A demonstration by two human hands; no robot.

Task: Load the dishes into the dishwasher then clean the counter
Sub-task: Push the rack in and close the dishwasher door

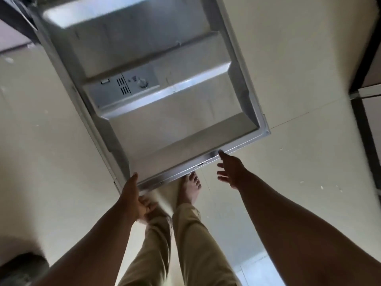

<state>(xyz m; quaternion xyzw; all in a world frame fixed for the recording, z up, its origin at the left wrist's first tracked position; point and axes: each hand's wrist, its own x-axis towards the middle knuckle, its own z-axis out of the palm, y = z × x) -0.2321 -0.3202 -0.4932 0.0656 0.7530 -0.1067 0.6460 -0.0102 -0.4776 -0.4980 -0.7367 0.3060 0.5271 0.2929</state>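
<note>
The brushed-steel dishwasher door (165,104) lies open; the left hand (135,200) grips its corner, while the right hand (231,170), fingers spread, touches its edge.

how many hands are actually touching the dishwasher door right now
2. The left hand grips the near left corner of the open dishwasher door; the right hand is open, with one fingertip at the door's near edge.

Pale tiled floor (288,79), dark-framed cabinet fronts (371,112) at right, dark object (20,267) bottom-left

silver-grey dishwasher door (156,104), cream floor (299,69), khaki trousers (191,240).
</note>
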